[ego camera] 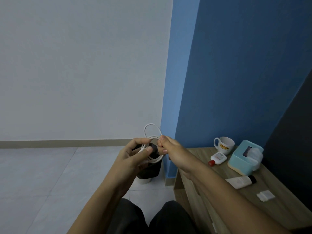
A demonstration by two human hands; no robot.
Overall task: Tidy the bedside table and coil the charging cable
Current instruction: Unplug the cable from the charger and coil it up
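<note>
The left hand (133,156) is pinching the charging cable's (152,124) loops steady while the right hand (168,147) is gripping the next turn.

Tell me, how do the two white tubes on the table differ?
The red-capped tube is short and squat; the black-capped tube is longer and slimmer. The red-capped tube lies by the mug; the black-capped tube lies by the tissue box. Both are white and lie flat on the table.
</note>
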